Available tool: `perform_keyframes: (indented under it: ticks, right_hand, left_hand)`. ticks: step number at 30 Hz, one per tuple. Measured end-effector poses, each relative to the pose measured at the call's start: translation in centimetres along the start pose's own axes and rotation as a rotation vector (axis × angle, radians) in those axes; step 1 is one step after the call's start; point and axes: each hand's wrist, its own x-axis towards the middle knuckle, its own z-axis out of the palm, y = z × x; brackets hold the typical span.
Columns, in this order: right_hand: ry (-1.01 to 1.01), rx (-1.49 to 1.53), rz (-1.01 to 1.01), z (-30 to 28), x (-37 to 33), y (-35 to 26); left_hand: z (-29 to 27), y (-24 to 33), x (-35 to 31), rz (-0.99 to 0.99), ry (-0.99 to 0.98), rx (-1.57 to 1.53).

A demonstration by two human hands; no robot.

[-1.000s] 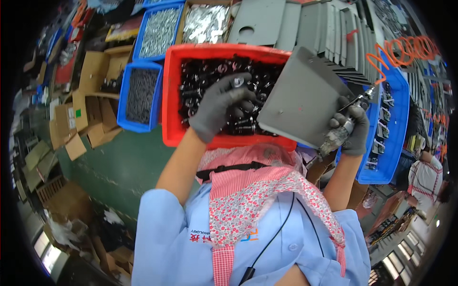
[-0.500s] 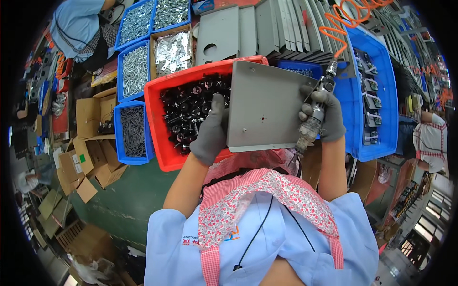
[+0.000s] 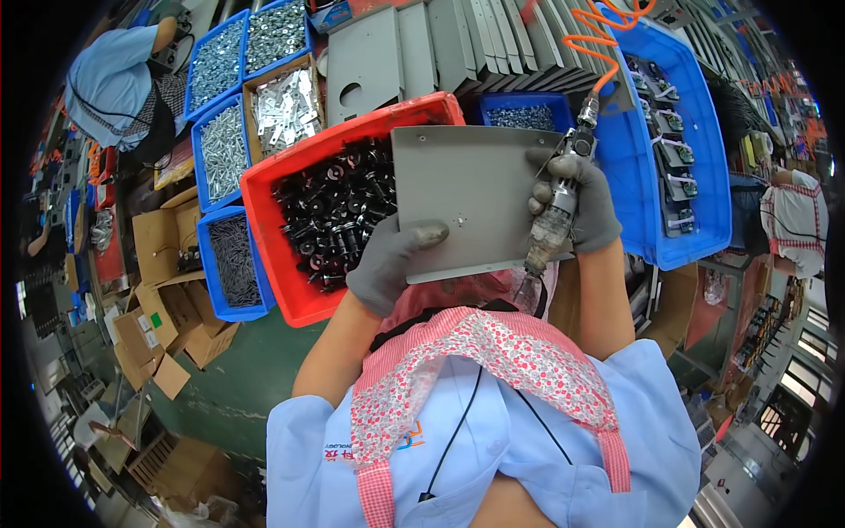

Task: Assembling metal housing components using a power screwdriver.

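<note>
A flat grey metal plate point(image 3: 480, 180) with small holes and a turned-up lower edge is held in front of my body, overlapping the right side of a red bin point(image 3: 299, 310). My left hand point(image 3: 387, 262), in a grey glove, is closed on its lower left edge, thumb on the face and fingers hidden underneath. My gloved right hand point(image 3: 585, 201) wraps round a pneumatic screwdriver point(image 3: 552, 227) by the plate's right edge, its tip pointing down toward me. An orange coiled hose point(image 3: 607, 60) runs up from the tool. Black parts with discs and stems point(image 3: 348, 198) fill the red bin.
Blue bins of screws point(image 3: 224, 151) and other small hardware stand left, around a box of silver brackets point(image 3: 286, 107). Grey panels point(image 3: 365, 57) lean in a row at the back. A large blue bin point(image 3: 634, 189) stands right. Another person point(image 3: 110, 75) is at far left.
My left thumb has come down onto the plate's face. The plate has turned slightly and shifted left in view, as have the bins. My right hand still grips the screwdriver.
</note>
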Motion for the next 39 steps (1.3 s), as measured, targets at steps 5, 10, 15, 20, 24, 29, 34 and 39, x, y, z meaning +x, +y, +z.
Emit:
perform_keyframes:
  ticks: [5,10,15,20,24,29,34,39]
  right_hand:
    - [-0.082,0.166,-0.114,-1.8,-0.1,-2.1]
    - [-0.033,0.248,-0.532,-6.0,-1.0,-5.5]
    - [0.283,0.084,-0.831,-9.1,1.6,-5.3]
    - [0.363,0.065,-0.947,-10.2,6.1,-2.0]
    - [0.354,-0.077,-0.987,-9.6,7.9,-0.4]
    - [0.167,0.061,-0.825,-8.1,7.3,-0.9]
    - [-0.182,0.258,-0.810,-4.1,3.7,-3.0]
    - [-0.509,-0.002,-0.817,3.5,0.3,-1.9]
  left_hand:
    - [-1.9,0.0,0.2,0.091,0.080,0.012]
    - [-3.9,1.6,-2.2,0.286,0.279,-0.005]
    - [-7.4,0.5,-3.3,0.210,0.320,-0.304]
    - [-6.4,-2.1,-2.9,0.195,0.335,-0.501]
    - [-3.6,-2.8,-3.2,0.251,0.435,-0.370]
    - [-3.2,-3.7,-3.1,0.340,0.379,-0.351]
    - [-2.2,-3.1,-2.3,0.351,0.438,-0.253]
    - [0.2,-2.9,-1.8,0.292,0.441,-0.231]
